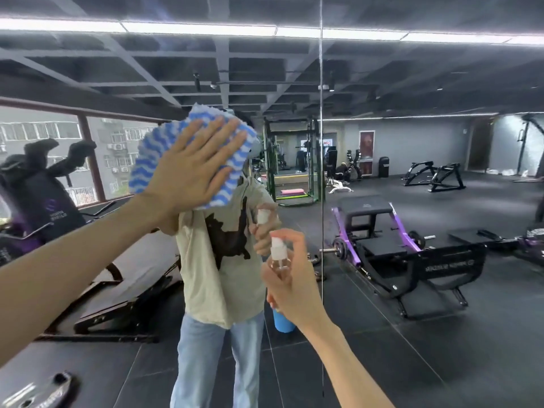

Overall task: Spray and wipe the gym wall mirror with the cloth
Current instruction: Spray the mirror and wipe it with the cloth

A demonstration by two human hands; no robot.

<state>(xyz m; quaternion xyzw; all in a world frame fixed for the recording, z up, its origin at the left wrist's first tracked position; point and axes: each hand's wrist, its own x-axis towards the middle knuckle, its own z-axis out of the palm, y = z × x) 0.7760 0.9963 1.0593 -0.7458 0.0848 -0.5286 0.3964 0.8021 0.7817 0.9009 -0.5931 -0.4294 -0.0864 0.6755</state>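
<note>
The gym wall mirror [412,172] fills the whole view, with a vertical seam right of centre. My left hand [191,166] lies flat with straight fingers on a blue-and-white wavy-striped cloth [235,172], pressing it against the glass at head height. Lower and to the right, my right hand [290,282] grips a small clear spray bottle [278,253] with a white pump top, held upright close to the mirror. The reflection shows a person in a beige T-shirt and jeans holding the same bottle.
Reflected in the mirror are a purple-and-black weight machine [391,240], a squat rack [291,160], black benches at the far right and windows at the left. A blue cylinder [283,320] stands on the dark tiled floor behind my right wrist.
</note>
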